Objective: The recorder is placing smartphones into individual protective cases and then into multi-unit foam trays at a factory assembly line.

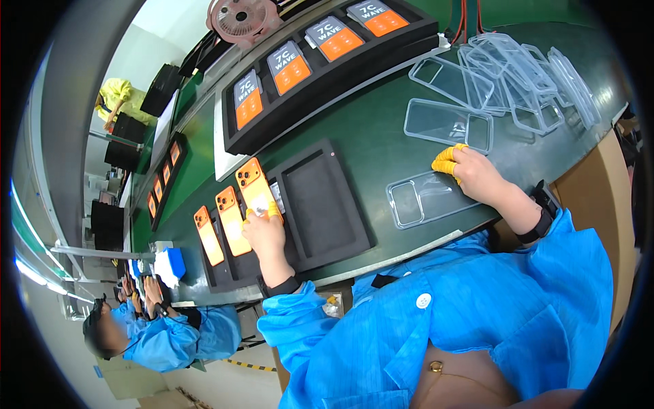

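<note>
Toward the left of the green table [381,153], your left hand [264,235], with yellow covers on its fingertips, grasped the near end of an orange phone [253,183], with digits at its opposite edges. That phone was the rightmost of three, its camera block facing up at the far end, at the black foam tray [351,225]; the middle phone [233,221] and the left phone [209,235] lay beside it. Right of them, the tray had a wide recess.

Farther right, your right hand [480,177] was at the far right part of a clear case [432,201] lying flat near the table's near edge. Its covered fingers were bent together; whether they pinched the case or only rested there, you could not tell from this view. Just beyond lay a second clear case [446,124], and at the far right was a loose pile of clear cases [511,78].

Beyond your left hand, a long black stand [340,78] bore four grey-and-orange pieces [289,66], with a pink fan [242,20] behind it. At the near left, a co-worker in blue [174,341] sat by the table.
</note>
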`<state>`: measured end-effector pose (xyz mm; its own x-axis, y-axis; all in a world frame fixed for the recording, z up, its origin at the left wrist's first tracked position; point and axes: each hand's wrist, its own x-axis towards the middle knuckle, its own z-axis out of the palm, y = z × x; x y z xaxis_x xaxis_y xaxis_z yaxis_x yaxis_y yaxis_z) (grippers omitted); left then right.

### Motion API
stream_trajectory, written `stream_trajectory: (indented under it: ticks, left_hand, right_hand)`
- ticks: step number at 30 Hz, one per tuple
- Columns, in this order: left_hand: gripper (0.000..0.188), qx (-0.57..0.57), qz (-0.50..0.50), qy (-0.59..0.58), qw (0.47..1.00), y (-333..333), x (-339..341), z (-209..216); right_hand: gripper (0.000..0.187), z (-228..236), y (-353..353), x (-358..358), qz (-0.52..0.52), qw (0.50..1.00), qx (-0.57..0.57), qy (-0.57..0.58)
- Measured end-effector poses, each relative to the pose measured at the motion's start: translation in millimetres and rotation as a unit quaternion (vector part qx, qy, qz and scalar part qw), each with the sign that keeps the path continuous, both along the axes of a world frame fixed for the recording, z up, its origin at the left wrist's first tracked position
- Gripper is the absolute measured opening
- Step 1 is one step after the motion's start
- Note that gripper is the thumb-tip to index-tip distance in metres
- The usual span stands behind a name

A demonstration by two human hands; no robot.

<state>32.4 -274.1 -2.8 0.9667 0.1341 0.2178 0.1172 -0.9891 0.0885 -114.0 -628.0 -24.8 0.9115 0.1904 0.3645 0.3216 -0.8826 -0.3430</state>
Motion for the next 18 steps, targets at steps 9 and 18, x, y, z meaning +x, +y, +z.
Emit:
stream_trajectory:
  ticks: [9, 18]
  left_hand:
    - [0.043, -0.312, 0.055, -0.041, 0.947, 43, 29, -25]
    - [0.034, -0.746, -0.193, 0.03, 0.637, -35, -63, 38]
  right_hand:
    - [0.029, 2, 1, -3, -0.008, 1.0, 0.008, -0.001]
    - [0.059, 38, 31, -11, -0.017, 0.926, 0.376, 0.009]
